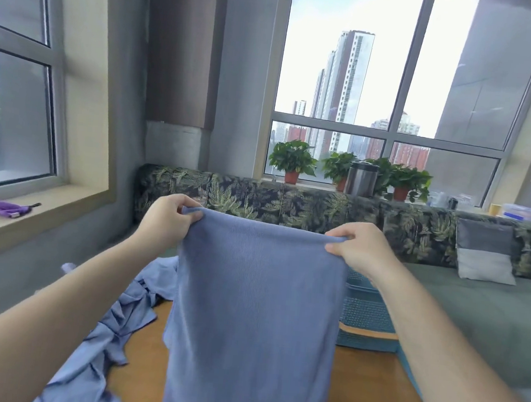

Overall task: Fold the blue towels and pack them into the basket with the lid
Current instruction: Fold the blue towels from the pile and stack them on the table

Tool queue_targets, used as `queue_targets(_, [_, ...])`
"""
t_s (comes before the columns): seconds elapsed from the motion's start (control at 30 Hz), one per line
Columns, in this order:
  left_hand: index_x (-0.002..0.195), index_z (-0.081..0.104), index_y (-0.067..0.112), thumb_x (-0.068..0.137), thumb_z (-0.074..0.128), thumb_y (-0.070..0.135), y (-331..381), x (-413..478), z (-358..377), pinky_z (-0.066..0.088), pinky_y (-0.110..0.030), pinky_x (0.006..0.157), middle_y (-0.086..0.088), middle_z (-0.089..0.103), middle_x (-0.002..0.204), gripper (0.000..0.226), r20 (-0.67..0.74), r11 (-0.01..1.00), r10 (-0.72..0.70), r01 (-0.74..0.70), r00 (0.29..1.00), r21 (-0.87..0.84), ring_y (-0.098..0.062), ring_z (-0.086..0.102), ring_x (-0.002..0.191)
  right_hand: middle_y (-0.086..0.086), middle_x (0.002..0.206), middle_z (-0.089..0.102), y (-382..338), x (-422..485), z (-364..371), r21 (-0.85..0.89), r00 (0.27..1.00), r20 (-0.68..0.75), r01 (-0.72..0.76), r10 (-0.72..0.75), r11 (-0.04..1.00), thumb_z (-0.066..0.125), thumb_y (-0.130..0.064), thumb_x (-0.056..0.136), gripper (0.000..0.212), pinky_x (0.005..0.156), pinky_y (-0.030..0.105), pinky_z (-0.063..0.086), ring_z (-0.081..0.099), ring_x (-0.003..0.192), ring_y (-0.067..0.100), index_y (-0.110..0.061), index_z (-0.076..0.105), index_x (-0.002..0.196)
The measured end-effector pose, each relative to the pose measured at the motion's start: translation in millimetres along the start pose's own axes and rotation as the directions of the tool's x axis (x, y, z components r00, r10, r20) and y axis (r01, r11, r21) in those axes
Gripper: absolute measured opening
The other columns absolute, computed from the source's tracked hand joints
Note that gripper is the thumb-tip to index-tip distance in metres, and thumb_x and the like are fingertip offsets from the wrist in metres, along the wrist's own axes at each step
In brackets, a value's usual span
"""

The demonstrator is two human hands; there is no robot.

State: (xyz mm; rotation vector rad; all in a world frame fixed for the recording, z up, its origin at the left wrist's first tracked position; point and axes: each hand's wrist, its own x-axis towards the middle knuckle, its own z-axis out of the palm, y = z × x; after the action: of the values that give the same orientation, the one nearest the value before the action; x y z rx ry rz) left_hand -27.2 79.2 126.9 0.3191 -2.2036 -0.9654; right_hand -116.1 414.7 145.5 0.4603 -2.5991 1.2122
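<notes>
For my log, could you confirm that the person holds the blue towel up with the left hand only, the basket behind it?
Not quite: in the head view the left hand and the right hand each pinch a top corner of the blue towel. The basket does stand behind it.

Blue towel [256, 313] hangs upright (others [109, 331] crumpled beside teal basket [367, 311]).

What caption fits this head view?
Left hand and right hand pinch a blue towel by its top corners over the wooden table.
</notes>
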Motion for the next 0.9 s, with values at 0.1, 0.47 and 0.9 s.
queue_targets(0.1, [0.087,0.072,0.022,0.089,0.073,0.025,-18.4,18.1,11.1,0.043,-0.029,0.068,0.004,0.063,0.073,0.004,0.022,0.998,-0.044,0.043,0.999,0.035,-0.027,0.061,0.087,-0.001,0.099,0.07,13.9,20.8,17.8,-0.106,0.999,-0.029,-0.044,0.041,0.993,0.076,-0.019,0.085,0.014,0.075,0.034,0.054,0.065,0.092,0.019,-0.031,0.076,0.078])
queue_targets(0.47, [0.092,0.07,0.027,0.094,0.064,0.018,-3.8,31.3,8.9,0.045,-0.018,0.054,0.005,0.067,0.082,0.011,-0.044,0.991,0.042,-0.048,0.998,-0.128,-0.012,0.056,0.063,-0.012,0.096,0.067,21.8,27.3,16.8,0.03,0.975,-0.193,0.122,-0.114,0.992,0.056,-0.013,0.097,0.023,0.081,0.038,0.054,0.067,0.086,0.018,-0.033,0.068,0.095])
queue_targets(0.9, [0.089,0.067,0.03,0.093,0.07,0.024,-174.2,-156.8,110.9,0.045,-0.027,0.069,0.006,0.068,0.087,0.008,0.277,0.935,-0.293,0.334,0.915,-0.115,-0.019,0.062,0.085,-0.012,0.088,0.064,214.1,-139.9,149.5,0.033,0.982,0.104,-0.163,0.159,0.986,0.056,-0.01,0.099,0.018,0.079,0.031,0.047,0.062,0.083,0.015,-0.025,0.067,0.1])
